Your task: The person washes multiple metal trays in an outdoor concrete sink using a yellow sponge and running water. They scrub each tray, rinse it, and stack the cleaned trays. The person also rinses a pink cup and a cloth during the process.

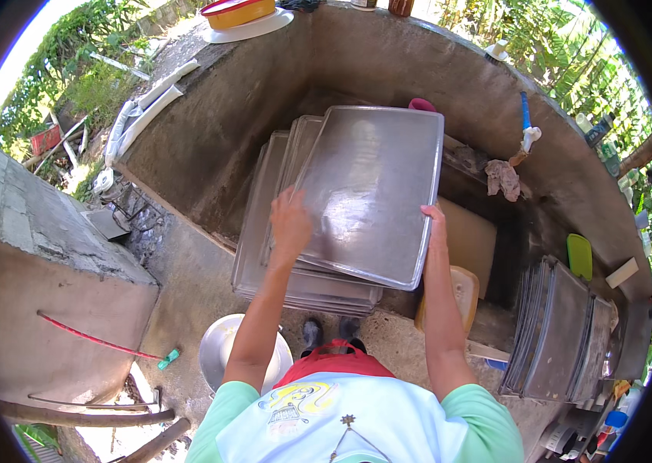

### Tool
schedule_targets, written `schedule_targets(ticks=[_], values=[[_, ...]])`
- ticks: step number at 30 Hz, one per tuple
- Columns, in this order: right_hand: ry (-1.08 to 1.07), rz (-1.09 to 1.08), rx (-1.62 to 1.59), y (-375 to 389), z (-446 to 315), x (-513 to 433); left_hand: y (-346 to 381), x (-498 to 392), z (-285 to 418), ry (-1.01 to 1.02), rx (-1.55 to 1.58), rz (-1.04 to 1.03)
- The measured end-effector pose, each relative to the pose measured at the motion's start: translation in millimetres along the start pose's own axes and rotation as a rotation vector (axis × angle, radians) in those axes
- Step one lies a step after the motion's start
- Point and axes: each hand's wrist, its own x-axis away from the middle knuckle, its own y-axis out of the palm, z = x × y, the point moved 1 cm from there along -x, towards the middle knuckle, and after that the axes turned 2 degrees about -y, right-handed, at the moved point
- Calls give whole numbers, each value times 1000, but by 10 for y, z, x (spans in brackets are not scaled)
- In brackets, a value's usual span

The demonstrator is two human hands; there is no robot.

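A flat metal baking tray point(369, 191) lies tilted askew on top of a stack of similar metal trays point(268, 220) in front of me. My right hand point(435, 226) grips its right edge, the thumb resting over the rim. At the tray's left edge is my left hand point(290, 226), blurred. Whether its fingers touch the rim cannot be made out. Lower trays in the stack jut out to the left and toward me, while the top one covers much of the rest.
A concrete basin wall point(372, 58) curves behind the stack. More trays point(551, 330) stand on edge at the right. Beside my right forearm is a yellowish plastic tub point(466, 295). A metal pot point(219, 347) sits on the floor at left. A crumpled cloth point(502, 179) hangs below a tap point(530, 136).
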Motion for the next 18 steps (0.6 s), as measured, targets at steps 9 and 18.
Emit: schedule_targets(ticks=[9, 18], values=[[-412, 324, 1003, -341, 332, -271, -60, 360, -1297, -565, -312, -114], [392, -51, 416, -330, 504, -409, 23, 288, -1420, -469, -443, -112]])
